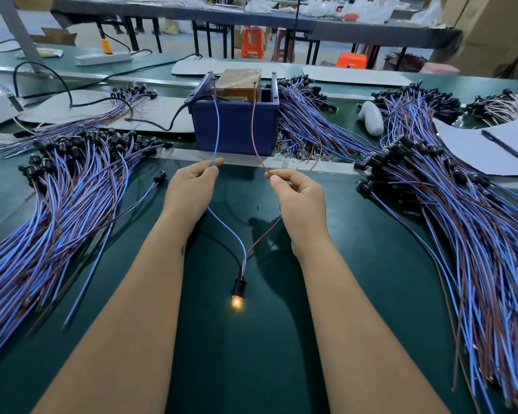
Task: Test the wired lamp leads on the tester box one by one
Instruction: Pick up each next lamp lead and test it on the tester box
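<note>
Two hands pinched one lamp's leads: left hand (192,186) the blue wire (216,130), right hand (299,195) the brown wire (253,130), both running straight ahead to the blue plastic tester box (235,127); the small bulb (237,302) glowed.

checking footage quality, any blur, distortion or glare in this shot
Head view: wide-angle bend curves the belt edge and stretches the forearms; far tables are soft, the top right corner smeared; the lit bulb blooms orange; both hands are sharp and cast soft shadows.
</note>
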Tool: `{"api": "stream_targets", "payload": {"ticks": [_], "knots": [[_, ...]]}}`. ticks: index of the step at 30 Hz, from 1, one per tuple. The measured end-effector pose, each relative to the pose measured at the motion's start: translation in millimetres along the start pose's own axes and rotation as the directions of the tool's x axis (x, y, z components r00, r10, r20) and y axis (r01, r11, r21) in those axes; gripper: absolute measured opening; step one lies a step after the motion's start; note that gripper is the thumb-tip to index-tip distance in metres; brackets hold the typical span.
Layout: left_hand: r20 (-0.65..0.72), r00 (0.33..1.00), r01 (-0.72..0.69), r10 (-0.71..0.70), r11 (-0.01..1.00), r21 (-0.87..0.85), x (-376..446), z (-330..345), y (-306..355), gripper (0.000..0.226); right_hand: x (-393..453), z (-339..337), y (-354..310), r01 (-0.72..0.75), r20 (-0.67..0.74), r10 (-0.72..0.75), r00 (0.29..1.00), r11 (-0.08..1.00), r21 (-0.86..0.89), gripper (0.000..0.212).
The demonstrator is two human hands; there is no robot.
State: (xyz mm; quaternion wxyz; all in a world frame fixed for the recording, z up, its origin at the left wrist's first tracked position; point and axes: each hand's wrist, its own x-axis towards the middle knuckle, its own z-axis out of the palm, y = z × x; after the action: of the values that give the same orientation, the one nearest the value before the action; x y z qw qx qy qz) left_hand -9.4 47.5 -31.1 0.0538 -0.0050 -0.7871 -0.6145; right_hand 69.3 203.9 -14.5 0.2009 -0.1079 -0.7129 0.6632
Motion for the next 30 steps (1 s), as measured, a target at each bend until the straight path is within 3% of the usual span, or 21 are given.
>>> {"api": "stream_targets", "payload": {"ticks": [14,17,20,23,27,30], "knots": [[0.018,1.0,-0.004,0.005,1.0,-0.023,-6,-3,4,0.031,-1,-1,0,0.014,0.014,-0.014,1.0,1.0,-0.008,0.017],[0.002,1.0,0.017,-0.016,0.997,-0.074,-9,-3,6,0.029,-2,3,-2,0.043,-0.091,-0.039,0.995,0.998,0.044,0.019],[-0.009,1.0,-0.006,0.005,1.0,-0.016,-15,-1,7,0.028,-4,9,-4,0.136,-0.176,-0.116,0.978,0.985,0.104,0.022],[0.024,0.999,-0.042,0.042,0.999,-0.015,-21,-1,10,0.023,-8,15,-4,0.189,-0.076,-0.185,0.98,0.981,0.049,0.02],[0.159,0.986,0.009,0.041,0.953,-0.303,-31,-1,21,0.018,-10,20,0,0.211,0.086,-0.202,0.976,0.971,-0.112,0.014],[0.25,0.967,0.06,0.043,0.918,-0.391,-37,5,28,0.012,-13,22,-2,0.238,0.169,-0.217,0.961,0.965,-0.114,0.014]]}}
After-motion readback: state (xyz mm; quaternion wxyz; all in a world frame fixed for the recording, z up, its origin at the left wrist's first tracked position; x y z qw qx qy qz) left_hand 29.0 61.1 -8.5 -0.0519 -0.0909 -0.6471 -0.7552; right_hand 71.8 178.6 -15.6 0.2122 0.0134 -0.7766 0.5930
